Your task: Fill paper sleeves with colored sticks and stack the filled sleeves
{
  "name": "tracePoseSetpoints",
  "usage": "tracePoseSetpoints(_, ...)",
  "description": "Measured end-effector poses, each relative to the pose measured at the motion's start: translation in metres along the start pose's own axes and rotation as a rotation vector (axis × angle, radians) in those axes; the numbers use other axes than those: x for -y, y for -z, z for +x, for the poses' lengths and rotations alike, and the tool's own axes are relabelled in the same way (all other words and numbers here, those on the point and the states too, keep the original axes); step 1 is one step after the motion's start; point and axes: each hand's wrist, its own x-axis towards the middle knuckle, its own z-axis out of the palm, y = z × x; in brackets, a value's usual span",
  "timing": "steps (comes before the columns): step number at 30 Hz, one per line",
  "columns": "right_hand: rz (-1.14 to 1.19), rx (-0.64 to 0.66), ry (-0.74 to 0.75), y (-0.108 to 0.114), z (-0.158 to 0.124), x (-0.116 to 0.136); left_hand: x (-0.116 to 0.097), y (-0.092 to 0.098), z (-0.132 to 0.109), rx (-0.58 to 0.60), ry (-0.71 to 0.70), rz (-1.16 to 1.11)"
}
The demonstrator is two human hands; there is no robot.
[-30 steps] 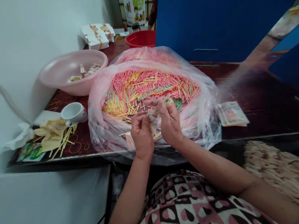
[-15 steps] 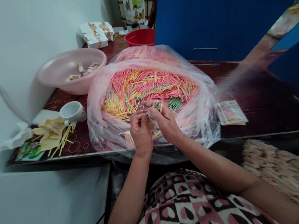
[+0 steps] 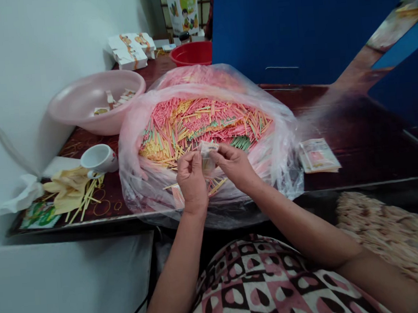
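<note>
A big clear plastic bag full of pink, yellow and green sticks sits on the dark table in front of me. Both hands are raised over its near edge. My left hand and my right hand pinch the two sides of a small clear packet between thumb and fingers. The packet stands upright between the hands and seems to hold sticks. A few loose sticks lie just below the hands inside the bag.
A pink basin with small packets, a white cup, yellow gloves with loose sticks lie at left. A stack of flat packets lies at right. White boxes and a red bowl stand farther back before a blue panel.
The right hand no longer shows the bunch of coloured sticks it held at the packet's mouth; both hands now pinch the packet, which stands higher between them.
</note>
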Motion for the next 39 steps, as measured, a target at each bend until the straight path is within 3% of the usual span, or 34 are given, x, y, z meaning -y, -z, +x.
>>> tracePoseSetpoints(5,0.148,0.013,-0.015,0.010,0.001,0.007,-0.009,-0.004,-0.008,0.210,0.136,-0.091)
tracePoseSetpoints(10,0.246,0.001,-0.105,0.013,-0.004,0.005,-0.012,-0.007,-0.009,0.240,0.132,-0.063)
tracePoseSetpoints(15,0.135,-0.010,-0.063,0.017,-0.007,0.004,-0.008,-0.010,-0.009,0.244,0.214,-0.034)
tracePoseSetpoints(24,0.050,0.039,0.082,0.037,-0.006,0.010,-0.012,-0.025,-0.012,0.143,0.037,0.039)
tracePoseSetpoints(28,-0.024,0.049,0.134,0.045,-0.010,0.015,-0.018,-0.025,-0.011,0.081,-0.114,0.168)
tracePoseSetpoints(31,-0.164,0.004,0.255,0.050,-0.014,0.019,-0.022,-0.026,-0.014,0.122,-0.217,0.291)
tracePoseSetpoints(35,-0.260,-0.125,0.309,0.060,-0.021,0.021,-0.024,-0.032,-0.021,0.281,-0.145,0.227)
tracePoseSetpoints(37,-0.254,-0.183,0.291,0.073,-0.027,0.023,-0.026,-0.031,-0.022,0.369,-0.120,0.214)
tracePoseSetpoints(39,-0.276,-0.281,0.264,0.096,-0.035,0.023,-0.029,-0.022,-0.020,0.354,-0.139,0.218)
